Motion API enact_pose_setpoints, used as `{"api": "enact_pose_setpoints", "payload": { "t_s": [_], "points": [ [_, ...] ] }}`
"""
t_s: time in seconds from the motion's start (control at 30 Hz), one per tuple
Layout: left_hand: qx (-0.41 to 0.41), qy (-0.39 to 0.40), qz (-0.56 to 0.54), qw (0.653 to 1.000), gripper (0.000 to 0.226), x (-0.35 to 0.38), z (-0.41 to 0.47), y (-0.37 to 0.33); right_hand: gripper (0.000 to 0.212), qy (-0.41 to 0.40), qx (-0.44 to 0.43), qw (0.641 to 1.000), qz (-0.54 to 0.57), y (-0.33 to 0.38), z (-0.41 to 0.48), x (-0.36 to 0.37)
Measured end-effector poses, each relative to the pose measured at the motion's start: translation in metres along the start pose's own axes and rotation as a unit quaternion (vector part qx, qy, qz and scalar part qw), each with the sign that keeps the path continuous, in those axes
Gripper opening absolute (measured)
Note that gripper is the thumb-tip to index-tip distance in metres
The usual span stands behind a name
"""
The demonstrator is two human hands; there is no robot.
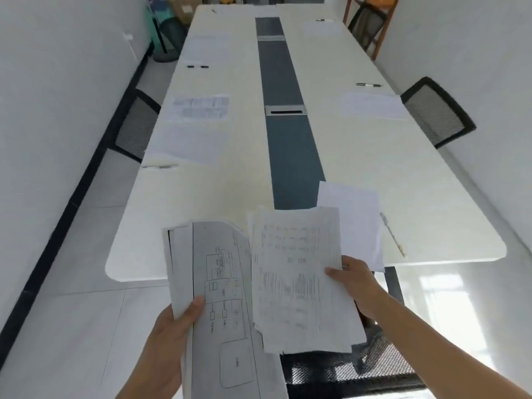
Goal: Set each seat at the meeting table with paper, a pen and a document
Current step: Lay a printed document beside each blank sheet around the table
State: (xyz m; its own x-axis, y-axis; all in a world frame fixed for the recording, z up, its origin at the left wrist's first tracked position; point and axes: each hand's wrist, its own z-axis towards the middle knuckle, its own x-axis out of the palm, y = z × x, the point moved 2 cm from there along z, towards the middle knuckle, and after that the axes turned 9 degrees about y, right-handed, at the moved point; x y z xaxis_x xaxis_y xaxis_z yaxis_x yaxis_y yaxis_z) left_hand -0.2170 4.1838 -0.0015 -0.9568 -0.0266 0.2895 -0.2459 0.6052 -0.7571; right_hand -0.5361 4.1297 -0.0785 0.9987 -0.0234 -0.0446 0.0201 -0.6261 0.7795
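Note:
My left hand (pixel 169 335) grips a stack of printed documents with a diagram (pixel 218 298) by its left edge, held in front of the near end of the long white meeting table (pixel 201 203). My right hand (pixel 355 280) pinches a text document (pixel 296 277) by its right edge, beside the stack. A blank sheet (pixel 354 217) lies at the near right seat with a pen (pixel 393 234) beside it. Further seats hold papers (pixel 198 109) (pixel 371 105) and pens (pixel 197 66) (pixel 369 84).
A dark blue cable strip (pixel 283 116) runs down the table's middle. Black mesh chairs stand at the left (pixel 135 128), at the right (pixel 437 110) and just below my hands (pixel 354 370). White walls close in on both sides; clutter sits at the far end.

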Motion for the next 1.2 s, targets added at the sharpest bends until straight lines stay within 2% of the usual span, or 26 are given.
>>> {"api": "enact_pose_setpoints", "payload": {
  "t_s": [0.13, 0.17, 0.23, 0.27, 0.33, 0.37, 0.5, 0.67, 0.77, 0.83, 0.97, 1.13, 1.2],
  "points": [
    [-0.007, -0.080, -0.024, 0.996, 0.029, -0.016, -0.016, 0.007, 0.020, 0.008, -0.008, 1.000, -0.002, 0.041, 0.074, 0.017],
    [-0.003, -0.101, -0.023, 0.995, 0.035, -0.017, -0.021, 0.007, 0.020, -0.001, -0.006, 1.000, -0.007, 0.046, 0.095, 0.021],
    [0.001, -0.140, -0.003, 0.990, 0.062, -0.018, -0.026, 0.008, 0.023, -0.023, 0.010, 0.999, -0.022, 0.048, 0.136, 0.030],
    [-0.003, -0.161, -0.003, 0.987, 0.062, -0.019, -0.028, 0.010, 0.023, -0.032, 0.023, 0.999, -0.035, 0.045, 0.155, 0.034],
    [-0.010, -0.189, -0.020, 0.982, 0.033, -0.019, -0.030, 0.013, 0.021, -0.049, 0.054, 0.995, -0.071, 0.038, 0.183, 0.043],
    [-0.018, -0.195, -0.028, 0.980, 0.026, -0.018, -0.031, 0.014, 0.019, -0.053, 0.065, 0.992, -0.090, 0.035, 0.193, 0.048],
    [-0.014, -0.195, -0.070, 0.978, 0.028, -0.010, -0.029, 0.012, 0.023, -0.052, 0.068, 0.987, -0.133, 0.034, 0.216, 0.057],
    [-0.003, -0.161, -0.091, 0.983, 0.033, -0.005, -0.019, 0.003, 0.024, -0.052, 0.063, 0.978, -0.192, 0.037, 0.202, 0.043],
    [0.000, -0.118, -0.079, 0.990, 0.038, 0.000, -0.010, -0.005, 0.033, -0.056, 0.050, 0.975, -0.208, 0.045, 0.173, 0.029],
    [0.002, -0.085, -0.069, 0.994, 0.036, 0.004, -0.001, -0.010, 0.031, -0.051, 0.026, 0.985, -0.163, 0.051, 0.144, 0.023],
    [-0.003, -0.006, -0.052, 0.999, 0.035, 0.024, 0.016, -0.017, 0.016, 0.040, 0.006, 0.997, -0.067, 0.046, 0.063, 0.019],
    [-0.020, 0.088, -0.011, 0.996, 0.030, 0.070, 0.028, -0.015, 0.032, 0.138, 0.038, 0.988, 0.049, 0.010, -0.032, 0.009],
    [-0.028, 0.124, 0.005, 0.992, 0.028, 0.093, 0.028, -0.012, 0.030, 0.132, 0.036, 0.983, 0.123, -0.004, -0.060, -0.003]
  ]
}}
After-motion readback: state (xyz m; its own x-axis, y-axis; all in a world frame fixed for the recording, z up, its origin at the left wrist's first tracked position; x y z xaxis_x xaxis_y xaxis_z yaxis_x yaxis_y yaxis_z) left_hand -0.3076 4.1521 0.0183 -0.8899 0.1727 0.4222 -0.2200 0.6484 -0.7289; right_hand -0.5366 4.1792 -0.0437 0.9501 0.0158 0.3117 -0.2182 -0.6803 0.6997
